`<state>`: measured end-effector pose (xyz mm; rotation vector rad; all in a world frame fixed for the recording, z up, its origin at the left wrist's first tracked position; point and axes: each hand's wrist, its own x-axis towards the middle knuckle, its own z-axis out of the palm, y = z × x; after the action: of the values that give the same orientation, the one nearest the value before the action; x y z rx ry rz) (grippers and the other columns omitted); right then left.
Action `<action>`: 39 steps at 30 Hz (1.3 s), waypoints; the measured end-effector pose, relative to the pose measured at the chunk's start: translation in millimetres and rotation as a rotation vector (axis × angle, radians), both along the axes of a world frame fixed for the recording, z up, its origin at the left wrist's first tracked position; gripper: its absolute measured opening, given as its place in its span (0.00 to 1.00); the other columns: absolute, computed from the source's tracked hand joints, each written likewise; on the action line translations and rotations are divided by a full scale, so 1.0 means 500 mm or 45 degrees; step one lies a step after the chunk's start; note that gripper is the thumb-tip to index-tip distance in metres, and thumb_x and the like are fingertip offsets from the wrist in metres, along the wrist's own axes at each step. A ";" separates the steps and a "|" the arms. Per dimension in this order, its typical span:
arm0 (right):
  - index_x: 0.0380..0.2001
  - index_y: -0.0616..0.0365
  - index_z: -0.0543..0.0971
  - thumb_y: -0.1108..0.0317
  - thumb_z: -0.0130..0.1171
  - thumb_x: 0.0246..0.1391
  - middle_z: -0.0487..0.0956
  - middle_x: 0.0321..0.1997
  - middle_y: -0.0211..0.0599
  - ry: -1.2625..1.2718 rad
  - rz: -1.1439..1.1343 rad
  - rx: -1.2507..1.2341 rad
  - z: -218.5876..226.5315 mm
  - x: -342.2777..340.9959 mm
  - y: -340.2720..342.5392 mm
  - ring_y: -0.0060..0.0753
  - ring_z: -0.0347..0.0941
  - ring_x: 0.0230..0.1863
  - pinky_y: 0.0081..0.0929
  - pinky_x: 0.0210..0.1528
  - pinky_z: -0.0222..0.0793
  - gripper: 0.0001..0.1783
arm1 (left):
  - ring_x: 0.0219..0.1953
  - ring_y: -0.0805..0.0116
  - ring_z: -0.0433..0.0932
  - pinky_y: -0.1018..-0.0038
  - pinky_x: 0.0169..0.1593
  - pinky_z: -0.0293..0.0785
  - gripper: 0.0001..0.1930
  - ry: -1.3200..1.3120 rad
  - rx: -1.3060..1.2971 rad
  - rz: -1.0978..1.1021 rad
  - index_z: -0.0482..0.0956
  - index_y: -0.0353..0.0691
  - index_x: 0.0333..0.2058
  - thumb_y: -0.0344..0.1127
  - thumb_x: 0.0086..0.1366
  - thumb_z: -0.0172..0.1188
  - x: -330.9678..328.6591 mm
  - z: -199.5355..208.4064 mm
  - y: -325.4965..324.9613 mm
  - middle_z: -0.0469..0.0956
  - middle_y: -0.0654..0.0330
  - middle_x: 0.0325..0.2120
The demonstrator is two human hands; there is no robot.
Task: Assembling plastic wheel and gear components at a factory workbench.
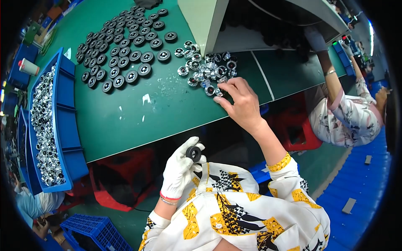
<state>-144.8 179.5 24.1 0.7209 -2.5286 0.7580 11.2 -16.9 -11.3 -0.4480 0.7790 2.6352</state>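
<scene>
My left hand, in a white glove, holds a black rubber ring between thumb and fingers, just off the table's near edge. The ring's open centre faces up. My bare right hand is at the near side of a loose heap of small shiny hubs, clear and silver with dark centres. Its thumb and fingertips close around one shiny hub, partly hidden by the fingers. Farther left on the green table stand many black wheels with shiny centres, laid flat in close rows.
A blue bin full of shiny hubs stands along the table's left end. A pale box-like housing rises behind the heap. At the right, another person's arm reaches into it. A blue crate sits on the floor.
</scene>
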 end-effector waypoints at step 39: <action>0.51 0.59 0.70 0.80 0.62 0.41 0.69 0.47 0.42 -0.653 0.459 -0.208 -0.011 0.221 -0.041 0.37 0.71 0.40 0.28 0.34 0.72 0.29 | 0.46 0.72 0.74 0.77 0.49 0.72 0.24 0.307 -1.148 -0.025 0.66 0.31 0.56 0.22 0.60 0.55 0.031 0.024 0.033 0.73 0.53 0.49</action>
<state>-34.2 159.1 18.4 1.0501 -2.7581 1.4110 26.8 -0.6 0.7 -0.3244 2.0286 2.1972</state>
